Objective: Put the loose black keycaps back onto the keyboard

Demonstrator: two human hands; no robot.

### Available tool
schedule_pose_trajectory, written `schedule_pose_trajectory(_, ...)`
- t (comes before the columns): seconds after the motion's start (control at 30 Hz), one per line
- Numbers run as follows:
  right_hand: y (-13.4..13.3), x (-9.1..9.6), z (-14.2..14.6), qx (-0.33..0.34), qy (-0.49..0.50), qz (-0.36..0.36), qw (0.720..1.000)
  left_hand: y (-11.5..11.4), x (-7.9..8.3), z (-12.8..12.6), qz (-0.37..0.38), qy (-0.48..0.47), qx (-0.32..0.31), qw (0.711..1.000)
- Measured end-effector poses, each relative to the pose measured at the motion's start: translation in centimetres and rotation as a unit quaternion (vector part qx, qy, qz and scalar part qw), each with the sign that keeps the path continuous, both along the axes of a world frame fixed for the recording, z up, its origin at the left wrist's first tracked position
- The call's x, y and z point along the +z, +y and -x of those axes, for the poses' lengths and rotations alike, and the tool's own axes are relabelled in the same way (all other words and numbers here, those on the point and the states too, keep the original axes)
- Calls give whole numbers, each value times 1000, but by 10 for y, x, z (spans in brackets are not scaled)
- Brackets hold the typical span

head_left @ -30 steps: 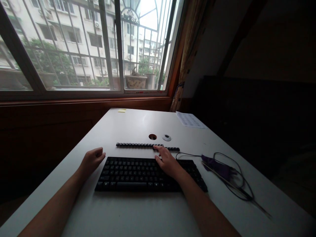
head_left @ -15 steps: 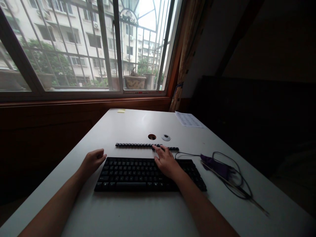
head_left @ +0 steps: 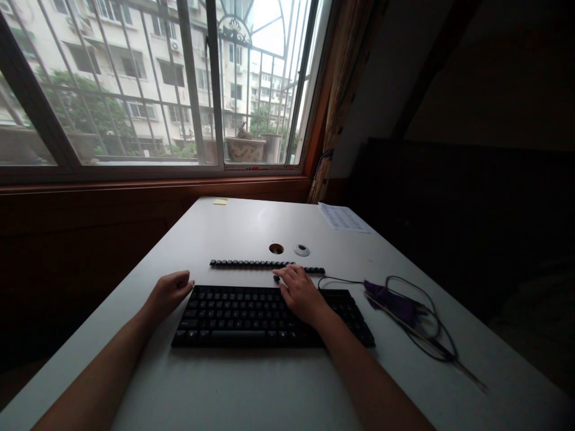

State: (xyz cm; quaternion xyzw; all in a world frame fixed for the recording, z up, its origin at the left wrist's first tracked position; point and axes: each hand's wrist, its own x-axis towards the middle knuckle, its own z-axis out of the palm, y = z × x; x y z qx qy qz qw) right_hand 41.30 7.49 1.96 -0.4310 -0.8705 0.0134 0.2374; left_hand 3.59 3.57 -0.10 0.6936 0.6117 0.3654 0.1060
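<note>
With left hand (head_left: pixel 173 288) loosely fisted, guide 1 black keycap (head_left: pixel 276 278) gently by right hand (head_left: pixel 302 293) between keyboard (head_left: pixel 233 311) and keycap row (head_left: pixel 247 263), cannot tell if pinched

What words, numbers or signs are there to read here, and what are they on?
No text is clear enough to quote.
Black rectangular keyboard: pale marks on its keys, too small to read.
Row of small black key-like pieces: too small to tell if anything is printed.
White printed paper sheet: rows of print, too blurred.
Pale metal window frame: red marks along its bottom, too blurred.
</note>
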Motion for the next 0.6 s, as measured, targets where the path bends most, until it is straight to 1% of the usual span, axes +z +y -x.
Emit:
schedule_pose_trajectory(0.13,0,0,0,1,0,-7,1000,-1,3,-1,7,-1,-4,1000)
schedule_pose_trajectory(0.3,4,-3,-2,6,-25,24,999,-2,4,-3,4,-11,-9,1000)
schedule_pose_trajectory(0.43,4,-2,-2,11,-26,37,999,-1,4,-3,6,-13,-8,1000)
schedule_pose_trajectory(0.6,4,0,-2,15,-20,37,999,1,2,-1,2,-6,-9,1000)
